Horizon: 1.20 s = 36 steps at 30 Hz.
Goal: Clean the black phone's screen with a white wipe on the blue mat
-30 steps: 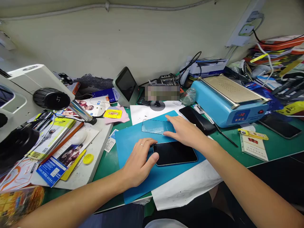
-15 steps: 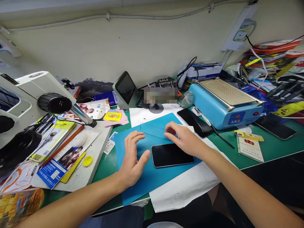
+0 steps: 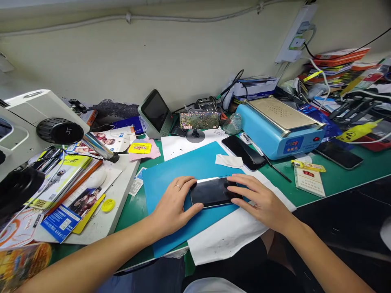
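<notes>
A black-screened phone (image 3: 212, 192) lies face up on a blue mat (image 3: 171, 240). My left hand (image 3: 174, 203) is around its left end, with the thumb at the near edge and the fingers at the far edge. Over its right end, my right hand (image 3: 259, 199) has fingertips on the screen and along the edges. A pale glint runs along the phone's far edge; whether a clear sheet lies over the glass, I cannot tell. Just behind, a crumpled white wipe (image 3: 229, 161) rests on the mat.
Behind the mat, a phone showing a game (image 3: 200, 120) stands on a round base. To the right are another black phone (image 3: 243, 152), a blue heating plate machine (image 3: 279, 126) and a cigarette box (image 3: 309, 182). A microscope (image 3: 58, 118) stands left over boxes and a yellow lid (image 3: 108, 205).
My right hand has moved from the phone's far side to its right end, and my left hand has closed in on the left end. The clear sheet behind the phone no longer shows there.
</notes>
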{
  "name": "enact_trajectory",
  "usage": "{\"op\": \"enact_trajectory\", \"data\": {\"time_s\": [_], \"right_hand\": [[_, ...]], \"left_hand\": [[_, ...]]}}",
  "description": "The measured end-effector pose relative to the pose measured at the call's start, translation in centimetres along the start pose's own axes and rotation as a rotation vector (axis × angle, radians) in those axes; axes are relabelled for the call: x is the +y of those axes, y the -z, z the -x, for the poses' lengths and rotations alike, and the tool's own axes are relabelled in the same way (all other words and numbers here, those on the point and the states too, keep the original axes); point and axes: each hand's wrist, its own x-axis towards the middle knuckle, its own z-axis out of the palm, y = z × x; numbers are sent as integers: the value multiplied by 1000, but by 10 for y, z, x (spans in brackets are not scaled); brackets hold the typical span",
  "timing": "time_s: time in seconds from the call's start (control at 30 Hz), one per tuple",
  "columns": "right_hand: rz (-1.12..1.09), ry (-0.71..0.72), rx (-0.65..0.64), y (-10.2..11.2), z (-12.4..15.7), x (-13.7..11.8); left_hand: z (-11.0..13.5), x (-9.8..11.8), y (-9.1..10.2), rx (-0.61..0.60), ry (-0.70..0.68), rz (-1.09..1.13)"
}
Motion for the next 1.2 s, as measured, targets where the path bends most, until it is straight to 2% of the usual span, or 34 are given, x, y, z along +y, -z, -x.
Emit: {"op": "enact_trajectory", "data": {"time_s": [0.2,0.33,0.63,0.83,0.97,1.2], "right_hand": [[7,-206,-177,-2,4,4],[-13,-259,-183,-3,5,3],[-19,-175,-108,-7,10,13],[-27,-147,-132,-5,13,13],[-38,-117,-100,-5,15,12],[-10,-140,-72,-6,20,13]], "left_hand": [[-3,0,1,13,-9,-11],[-4,0,3,9,-19,10],[-2,-2,1,9,-3,1],[-2,-2,2,15,6,-20],[-3,-1,3,19,10,-3],[-4,0,5,6,23,4]]}}
